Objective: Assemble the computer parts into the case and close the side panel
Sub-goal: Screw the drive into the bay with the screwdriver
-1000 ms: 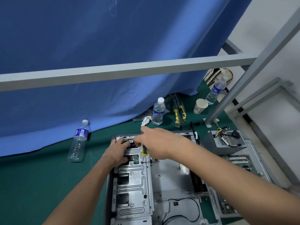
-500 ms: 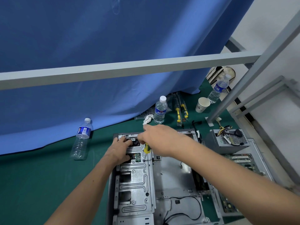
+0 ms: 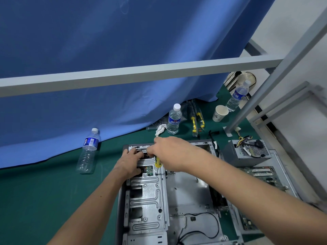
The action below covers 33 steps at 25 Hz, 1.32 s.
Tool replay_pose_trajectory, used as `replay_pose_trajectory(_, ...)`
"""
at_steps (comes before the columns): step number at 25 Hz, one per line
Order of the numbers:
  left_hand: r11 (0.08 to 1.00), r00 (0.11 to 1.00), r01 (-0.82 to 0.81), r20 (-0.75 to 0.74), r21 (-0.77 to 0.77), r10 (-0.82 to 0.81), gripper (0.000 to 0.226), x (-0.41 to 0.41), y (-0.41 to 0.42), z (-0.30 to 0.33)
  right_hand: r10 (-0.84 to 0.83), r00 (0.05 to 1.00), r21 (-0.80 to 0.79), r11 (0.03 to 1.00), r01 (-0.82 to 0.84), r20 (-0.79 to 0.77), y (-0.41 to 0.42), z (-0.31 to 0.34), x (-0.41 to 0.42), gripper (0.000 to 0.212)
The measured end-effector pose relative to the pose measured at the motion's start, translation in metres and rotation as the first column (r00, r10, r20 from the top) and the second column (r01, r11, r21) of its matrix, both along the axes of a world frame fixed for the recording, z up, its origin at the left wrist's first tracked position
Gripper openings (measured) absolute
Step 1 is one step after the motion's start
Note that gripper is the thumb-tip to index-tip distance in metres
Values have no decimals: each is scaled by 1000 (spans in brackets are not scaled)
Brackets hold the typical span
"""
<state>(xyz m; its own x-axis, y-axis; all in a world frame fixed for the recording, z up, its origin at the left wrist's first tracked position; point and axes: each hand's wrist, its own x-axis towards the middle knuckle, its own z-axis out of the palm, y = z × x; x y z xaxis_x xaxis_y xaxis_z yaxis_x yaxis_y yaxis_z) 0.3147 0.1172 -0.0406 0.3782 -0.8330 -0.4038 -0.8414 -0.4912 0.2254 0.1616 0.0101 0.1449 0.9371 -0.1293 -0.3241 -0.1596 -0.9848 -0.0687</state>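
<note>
Head view, open case [image 3: 185,191] lying on its side on green mat [image 3: 44,200]. Right hand [image 3: 174,153] is curled round a yellow-handled screwdriver [image 3: 158,163], fingers wrapped on the handle; shaft runs near-vertical, tip down at a screw point on the drive cage [image 3: 146,197], approx. just right of a small green circuit board [image 3: 149,170]. Left hand [image 3: 130,162] rests on the cage's far end, fingers bent over the black part in the bay; whether it grips or only steadies it, cannot tell.

Key relation: the screw point lies directly below the right fist, along the tool's long axis, so the coming move is judged to be a straight push-and-twist down, w/ left hand bracing from the left. Right hand is the nearer to the fastener.

Parts not yet fitted, right of the case: power supply [image 3: 246,152] w/ loose cables, and a motherboard [image 3: 260,174] on a metal panel [image 3: 283,165]. Task judged early; side still open.
</note>
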Motion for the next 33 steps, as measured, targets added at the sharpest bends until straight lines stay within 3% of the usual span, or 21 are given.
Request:
replay_pose_trajectory(1, 1000, 1000, -1, 1, -3, 1, 56, 0, 0, 0, -3, 998, -74, 997, 7, 57, 5, -3, 0, 13)
replay_pose_trajectory(4, 1000, 1000, -10, -7, -4, 10, 53, -2, -1, 2, -80, 991, -177, 979, 99, 110, 15, -13, -1, 40)
replay_pose_trajectory(7, 1000, 1000, -8, -3, 1, 8, 55, -2, -1, 2, -140, 990, -10, 990, 140, -28, 6, -9, -3, 41)
replay_pose_trajectory(10, 1000, 1000, -5, -3, 12, 5, 59, -1, -1, 1, -7, 998, 73, 997, 12, -60, -1, 0, -6, 35)
replay_pose_trajectory(13, 1000, 1000, -14, -7, -2, 14, 55, -2, 0, 2, 68, 998, -87, 994, -66, 18, 9, -3, -5, 19)
replay_pose_trajectory(16, 1000, 1000, -13, -14, -8, 13, 53, -2, 0, 1, -48, 997, -189, 980, 59, 60, 12, -12, -4, 41)
replay_pose_trajectory(18, 1000, 1000, -15, -6, -11, 15, 51, -2, 1, 2, -153, 987, -19, 988, 152, -43, 3, -10, -3, 41)
replay_pose_trajectory(20, 1000, 1000, -15, -5, -12, 15, 53, -2, 0, 1, -131, 982, 147, 978, 150, -132, -5, -2, -6, 35)
replay_pose_trajectory(23, 1000, 1000, -10, -14, -12, 9, 56, -2, 0, 2, -17, 999, 40, 999, 18, -34, -1, 2, -8, 31)
replay_pose_trajectory(25, 1000, 1000, -13, -16, -10, 13, 54, -2, 0, 2, -5, 998, -92, 996, 11, 62, 8, -3, -9, 16)
replay_pose_trajectory(27, 1000, 1000, -17, -14, -5, 17, 51, -2, 1, 2, -65, 991, -185, 979, 86, 115, 12, -12, -10, 33)
replay_pose_trajectory(28, 1000, 1000, -16, -13, -1, 16, 50, -2, 1, 2, -111, 989, -168, 978, 127, 102, 10, -15, -10, 39)
replay_pose_trajectory(30, 1000, 1000, -12, -7, -2, 12, 50, -1, 1, 2, -191, 982, 22, 981, 191, 6, 3, -16, -10, 39)
replay_pose_trajectory(31, 1000, 1000, -12, -6, -5, 12, 51, -1, 1, 2, -176, 983, 136, 974, 182, -54, -1, -13, -11, 36)
replay_pose_trajectory(33, 1000, 1000, -10, -7, -5, 10, 53, -1, 0, 1, -57, 995, 184, 980, 71, -77, -7, -10, -11, 33)
